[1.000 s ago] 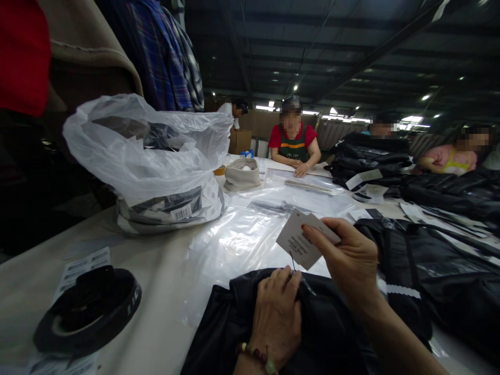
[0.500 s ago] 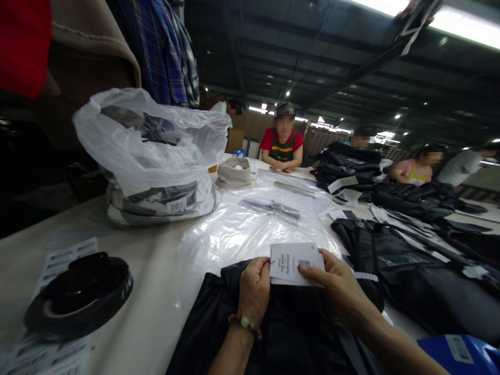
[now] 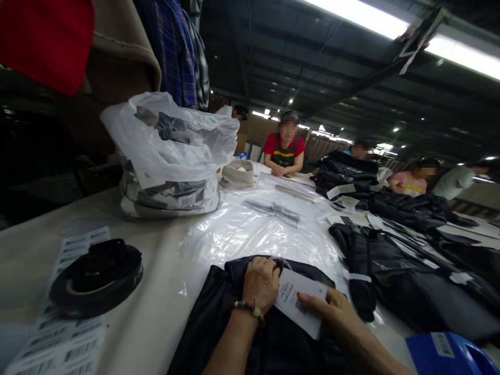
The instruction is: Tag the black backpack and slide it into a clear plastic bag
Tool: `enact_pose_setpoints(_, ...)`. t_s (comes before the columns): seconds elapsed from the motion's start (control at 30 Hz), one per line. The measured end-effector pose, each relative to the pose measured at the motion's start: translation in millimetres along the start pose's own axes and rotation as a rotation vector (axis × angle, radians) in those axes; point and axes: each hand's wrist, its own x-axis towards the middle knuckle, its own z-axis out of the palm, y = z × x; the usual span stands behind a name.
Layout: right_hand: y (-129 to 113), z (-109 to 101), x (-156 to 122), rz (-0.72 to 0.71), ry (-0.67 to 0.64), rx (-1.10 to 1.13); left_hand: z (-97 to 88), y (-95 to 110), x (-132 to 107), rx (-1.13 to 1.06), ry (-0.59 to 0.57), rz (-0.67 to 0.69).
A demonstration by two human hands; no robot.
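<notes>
- The left hand (image 3: pixel 261 283) rests on a black garment (image 3: pixel 250 323) at the near edge of the desk (image 3: pixel 164 312), fingers curled shut into the dark cloth; a bead bracelet (image 3: pixel 250 311) sits at the wrist.
- The right hand (image 3: pixel 332 312) lies just beside it, its grip a narrow pinch on a white hang tag (image 3: pixel 300 307) (thumb on top, printed side up).
- The tag lies flat on the garment, between the two hands and touching both.
- A clear plastic sheet (image 3: pixel 250 234) is spread on the desk just beyond the garment.
- A black tape roll (image 3: pixel 96 276) sits to the left on barcode label sheets (image 3: pixel 58 344).
- A full white plastic bag (image 3: pixel 167 156) stands further back on the left.
- More black garments (image 3: pixel 394 260) lie on the right, and a blue bin (image 3: pixel 449 354) shows at the lower right corner.
- Other people (image 3: pixel 285 148) sit at the far end of the desk.
</notes>
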Motion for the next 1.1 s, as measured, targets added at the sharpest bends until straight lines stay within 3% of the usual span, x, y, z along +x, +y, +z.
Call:
enact_pose_setpoints(0.17, -7.8, -9.8, 1.3, -0.122, 0.147, -0.14, -1.8, 0.7, -3.4, 0.053, -0.031, 0.034)
enact_pose_setpoints(0.43, 12.2, -8.2, -7.1, -0.23, 0.05, -0.519, -9.4, 1.4, -2.6, 0.017, -0.038, -0.003)
enact_pose_setpoints(0.5, 14.1, -4.4, -7.5, -0.211, 0.003, -0.463, -10.4, 2.0, -2.3, -0.008, -0.009, -0.032)
enact_pose_setpoints(0.67, 18.4, 2.1, 0.8, -0.063, -0.156, -0.081, -12.7, 4.1, -2.2, -0.041, 0.058, -0.065)
enact_pose_setpoints(0.73, 22.6, 3.8, 4.9, -0.05, -0.17, -0.07, -13.5, 5.3, -2.0, -0.038, 0.066, -0.063)
enact_pose_setpoints(0.9, 28.5, 11.0, 8.1, -0.102, -0.111, -0.319, -14.7, 9.1, -2.8, 0.001, 0.019, -0.007)
enact_pose_setpoints(1.1, 20.0, 21.7, 5.0, -0.139, -0.125, -0.688, -14.8, 7.8, -7.8, 0.049, -0.15, 0.14)
